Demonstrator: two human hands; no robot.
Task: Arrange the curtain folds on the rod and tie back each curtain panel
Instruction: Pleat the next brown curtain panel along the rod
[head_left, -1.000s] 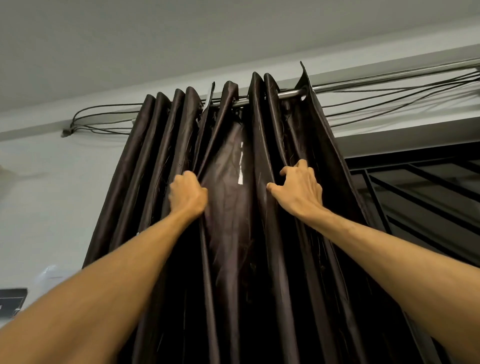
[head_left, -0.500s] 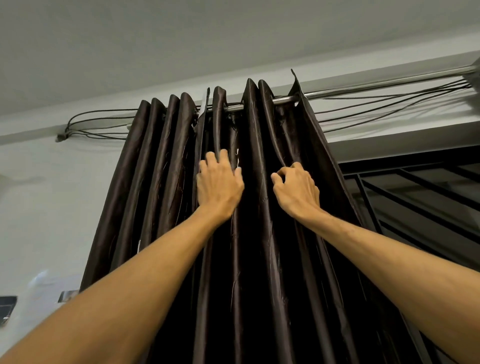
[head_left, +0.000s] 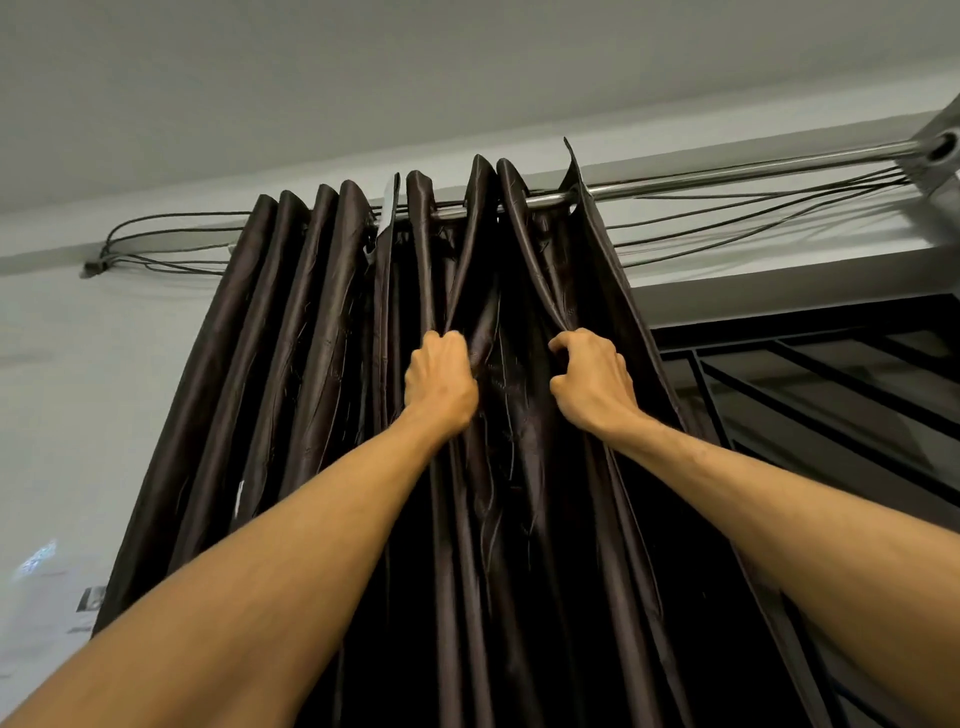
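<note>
A dark brown satin curtain (head_left: 291, 364) hangs in several upright folds from a metal rod (head_left: 727, 174) near the ceiling. I look up at it. My left hand (head_left: 440, 382) is clenched on a fold just left of the panel's middle. My right hand (head_left: 592, 382) grips the neighbouring fold to the right, fingers curled into the cloth. Between the two hands a stretch of fabric lies flatter and wrinkled. The panel's right edge sticks up in a point above the rod. No tie-back is visible.
Several black cables (head_left: 753, 221) run along the wall behind the rod, and a cable clip (head_left: 96, 267) holds them at the left. A rod bracket (head_left: 940, 150) sits at the top right. A dark window grille (head_left: 831, 395) lies to the right of the curtain.
My left hand moved right from a left-hand fold, was flat on the cloth half a second ago, and now is clenched on a fold near my right hand. My right hand stayed put.
</note>
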